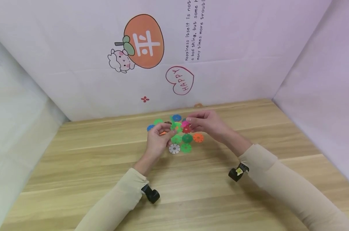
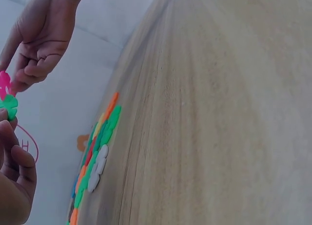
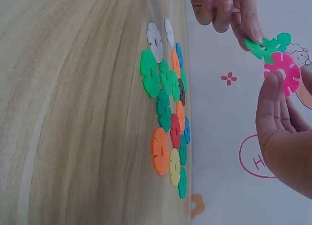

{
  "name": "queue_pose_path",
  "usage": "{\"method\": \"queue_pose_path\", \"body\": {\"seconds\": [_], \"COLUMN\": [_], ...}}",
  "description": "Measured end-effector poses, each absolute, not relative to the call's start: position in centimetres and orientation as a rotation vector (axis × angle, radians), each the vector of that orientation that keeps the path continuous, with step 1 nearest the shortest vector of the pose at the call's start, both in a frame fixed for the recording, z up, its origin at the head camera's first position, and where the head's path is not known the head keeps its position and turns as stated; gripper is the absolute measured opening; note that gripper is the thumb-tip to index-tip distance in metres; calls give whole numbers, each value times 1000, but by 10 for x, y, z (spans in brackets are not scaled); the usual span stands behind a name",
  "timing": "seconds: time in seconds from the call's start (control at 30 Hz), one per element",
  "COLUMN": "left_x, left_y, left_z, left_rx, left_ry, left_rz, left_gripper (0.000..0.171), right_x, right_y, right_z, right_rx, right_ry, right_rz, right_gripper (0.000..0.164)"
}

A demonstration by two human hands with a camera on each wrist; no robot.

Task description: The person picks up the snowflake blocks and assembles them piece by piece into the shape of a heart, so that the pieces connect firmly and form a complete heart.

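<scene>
Above the table, my left hand [image 1: 158, 138] pinches a light-green notched plastic disc [image 3: 263, 49] between thumb and fingers. My right hand [image 1: 210, 125] pinches a pink notched disc [image 3: 288, 73] by its edge. The two discs meet at an angle in the right wrist view, the pink one overlapping the green. A second green lobe rises beside the pink disc there. In the left wrist view, the pink disc [image 2: 4, 84] sits just above the green one [image 2: 9, 104], both cut off by the frame's edge.
Several loose discs lie flat below the hands, among them a white disc [image 1: 174, 148], an orange disc [image 1: 198, 138] and a blue disc [image 1: 176, 117]. The wooden table [image 1: 180, 189] meets a printed white cloth wall [image 1: 90, 86] behind them.
</scene>
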State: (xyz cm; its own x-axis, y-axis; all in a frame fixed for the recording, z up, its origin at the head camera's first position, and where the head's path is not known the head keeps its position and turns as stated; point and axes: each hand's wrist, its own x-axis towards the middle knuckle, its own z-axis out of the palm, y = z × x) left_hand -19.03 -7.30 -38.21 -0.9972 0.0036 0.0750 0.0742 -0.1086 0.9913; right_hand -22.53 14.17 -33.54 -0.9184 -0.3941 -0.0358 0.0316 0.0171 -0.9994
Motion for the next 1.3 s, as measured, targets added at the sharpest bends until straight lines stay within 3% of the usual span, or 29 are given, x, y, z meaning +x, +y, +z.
{"method": "queue_pose_path", "body": {"seconds": [0.27,0.67,1.07,1.3], "left_x": [-191,-189,-188,-187], "left_y": [-77,-77,-78,-79], "left_z": [-384,-381,-378,-378], "left_rx": [-51,-58,-55,-49], "left_ry": [-2059,-2050,-2066,-2090], "left_rz": [-2290,-2265,-2243,-2240], "left_gripper": [18,15,15,15], "right_x": [-223,-215,-218,-217], "right_y": [138,132,129,129], "right_z": [-340,-341,-341,-342], "right_rx": [-460,-435,-418,-461], "right_ry": [2024,2201,2215,2219], "right_rz": [-1944,-1931,-1897,-1874], "right_gripper": [41,30,33,27]}}
